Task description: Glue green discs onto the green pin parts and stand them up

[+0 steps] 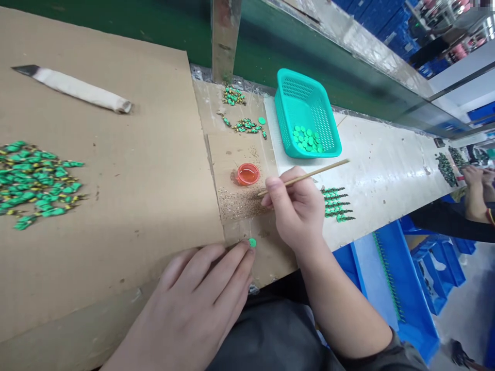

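Thin stick in one hand, little green disc under the other

Left to right: loose heap of green-and-yellow pieces (pixel 38 180) on plain cardboard (pixel 154 154), spread out maybe for easy picking, and a dark blade with a white-wrapped handle (pixel 77 90). Left hand (pixel 201 293) lies low, fingers together, tips on the green disc (pixel 252 242) near the bench's near edge, probably steadying it; thumb's hidden, so can't tell if it's pinching. Just beyond, gritty brownish specks (pixel 235 203) and a round red cup (pixel 247 183) of glossy liquid, handy for the stick. Right hand (pixel 297 211) pinches the slim, wood-looking stick (pixel 317 169) pencil-style, likely for control. Then a teal basket (pixel 328 126), holey plastic, corralling more smooth discs (pixel 307 139), and neat rows of spiky-tailed pieces (pixel 336 206).
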A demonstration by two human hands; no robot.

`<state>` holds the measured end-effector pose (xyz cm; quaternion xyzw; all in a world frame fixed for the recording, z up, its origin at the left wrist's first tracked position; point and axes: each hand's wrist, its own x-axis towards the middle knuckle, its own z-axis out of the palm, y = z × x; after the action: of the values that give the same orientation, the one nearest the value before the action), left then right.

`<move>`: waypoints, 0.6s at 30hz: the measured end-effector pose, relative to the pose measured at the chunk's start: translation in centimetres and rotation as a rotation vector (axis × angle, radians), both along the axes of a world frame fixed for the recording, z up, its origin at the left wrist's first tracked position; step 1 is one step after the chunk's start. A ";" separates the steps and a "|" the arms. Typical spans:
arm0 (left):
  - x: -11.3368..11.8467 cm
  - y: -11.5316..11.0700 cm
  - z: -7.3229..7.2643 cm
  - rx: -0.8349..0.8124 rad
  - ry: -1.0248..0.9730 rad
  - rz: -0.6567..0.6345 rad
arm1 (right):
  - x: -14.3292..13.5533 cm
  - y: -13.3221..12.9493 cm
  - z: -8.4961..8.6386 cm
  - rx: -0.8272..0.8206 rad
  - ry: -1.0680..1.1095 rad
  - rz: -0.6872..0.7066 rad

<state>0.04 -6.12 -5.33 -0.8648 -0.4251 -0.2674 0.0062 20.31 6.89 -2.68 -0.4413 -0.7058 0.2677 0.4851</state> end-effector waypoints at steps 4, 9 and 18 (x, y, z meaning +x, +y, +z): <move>0.0 -0.1 -0.1 -0.008 -0.001 0.008 | -0.1 0.1 -0.4 -0.005 -0.063 0.001; 0.0 0.0 -0.1 0.001 0.004 -0.004 | -0.1 0.2 -0.5 0.013 -0.099 -0.001; -0.1 0.1 0.0 -0.006 -0.011 -0.009 | 0.8 -0.4 0.2 0.015 -0.176 0.044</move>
<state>-0.05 -6.05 -5.31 -0.8651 -0.4220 -0.2712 0.0002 21.10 6.50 -2.47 -0.4440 -0.7572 0.2333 0.4184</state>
